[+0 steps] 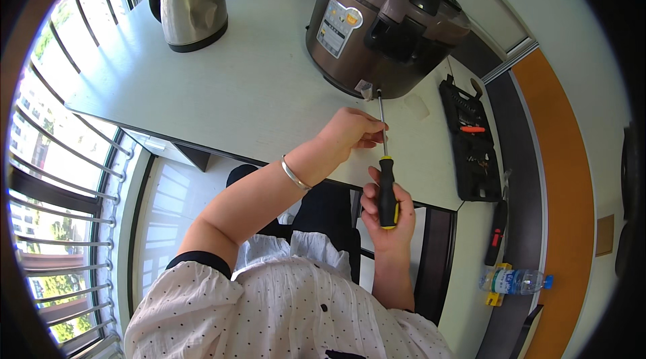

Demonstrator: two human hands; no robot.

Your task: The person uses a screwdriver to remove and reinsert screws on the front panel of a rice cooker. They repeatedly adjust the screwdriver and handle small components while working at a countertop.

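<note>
Right hand (404, 221) wrapped round the yellow-and-black handle of a screwdriver (387, 191); ahead of that grip, the left hand (350, 131), bracelet (294, 174) back on its forearm, has its fingertips pinched at the metal shaft; the tip, straight ahead of the grip, is at the lower edge of the brown cooker (356, 29); far off to the grip's left, a steel kettle (195, 12) on the table (256, 76); to its right, an open tool case (460, 157); right and nearer the body, a bottle (515, 283) on its side!

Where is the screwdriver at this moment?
In the head view, right of centre, the screwdriver runs from the right hand up to the brown cooker.
</note>
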